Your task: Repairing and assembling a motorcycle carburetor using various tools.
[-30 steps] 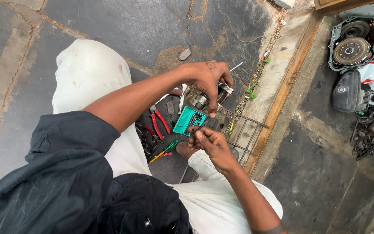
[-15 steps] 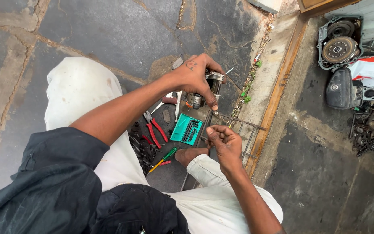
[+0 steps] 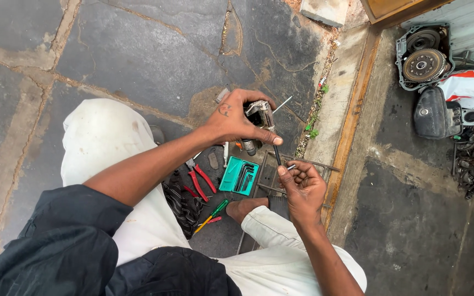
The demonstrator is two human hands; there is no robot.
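The left hand (image 3: pixel 236 119) is closed around a small grey metal part (image 3: pixel 259 113), thumb and fingers wrapped over its top and side, holding it up above the ground. A thin black hex key (image 3: pixel 276 153) hangs down from under that hand's thumb, though whether it sits in the part or is only pinched there cannot be told. Just below, the right hand (image 3: pixel 302 187) is curled palm-up, its fingertips (image 3: pixel 284 171) pinching a small silvery bit (image 3: pixel 291 166); what else lies in the palm is hidden. The two hands are near each other but apart. Under them on the stone floor (image 3: pixel 138 49) lies a green key holder (image 3: pixel 239 176) with dark keys in it, red-handled pliers (image 3: pixel 201 178) just left of it, and a green screwdriver (image 3: pixel 214 211) lower down beside a bare foot (image 3: pixel 248 208). A thin metal frame (image 3: pixel 303 163) lies beneath the right hand. Well off to the right, engine parts (image 3: pixel 424 60) lie against a wall.
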